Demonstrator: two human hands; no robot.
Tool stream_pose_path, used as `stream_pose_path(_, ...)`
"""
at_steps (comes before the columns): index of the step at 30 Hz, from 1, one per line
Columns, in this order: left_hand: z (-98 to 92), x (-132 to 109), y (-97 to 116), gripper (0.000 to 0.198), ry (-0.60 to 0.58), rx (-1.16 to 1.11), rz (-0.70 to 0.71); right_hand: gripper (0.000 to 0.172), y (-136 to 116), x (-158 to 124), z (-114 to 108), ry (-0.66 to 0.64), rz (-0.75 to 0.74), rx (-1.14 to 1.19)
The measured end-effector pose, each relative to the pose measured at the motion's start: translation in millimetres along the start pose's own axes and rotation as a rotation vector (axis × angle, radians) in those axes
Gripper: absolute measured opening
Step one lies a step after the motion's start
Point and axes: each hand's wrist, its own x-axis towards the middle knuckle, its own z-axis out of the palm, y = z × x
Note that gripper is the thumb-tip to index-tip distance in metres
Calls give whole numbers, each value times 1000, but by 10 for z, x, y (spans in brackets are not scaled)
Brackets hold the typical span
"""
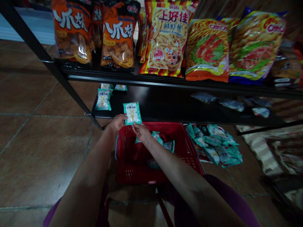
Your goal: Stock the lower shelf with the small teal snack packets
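Between both hands is a small teal-and-white snack bag (132,112), its printed front facing me, just above the near edge of the lower shelf (161,101). My left hand (119,122) grips the bag at its left side. My right hand (140,130) pinches its bottom edge between thumb and fingers. Below the hands stands a red shopping basket (134,173) with several more teal bags (169,145) in it, partly hidden by my right forearm. Similar teal bags (103,98) stand at the left end of the lower shelf.
Larger bags of prawn crackers (164,39) and orange snack bags (119,34) fill the upper shelf. Flat silvery packets (230,104) lie at the lower shelf's right. Right of the basket is a heap of teal bags (215,143). A black shelf post (61,74) rises at left.
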Motion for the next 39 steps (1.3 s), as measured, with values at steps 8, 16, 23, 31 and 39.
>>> stream_pose_path(8,-69,15,22,19,45,-32,58,17,-8,-36,-43,-3,43,-6)
stream_pose_path(16,-6,46,12,24,122,-65,146,19,63,-64,-84,-21,27,-48)
stream_pose_path(23,-5,91,-26,22,190,-59,189,16,75,-90,-146,-48,-19,-121)
stream_pose_path(31,-66,86,-47,29,209,-26,202,23,-39,71,-124,126,-415,-233)
stream_pose_path(39,-81,96,-67,31,172,-24,225,29,-333,282,172,10,-497,-359)
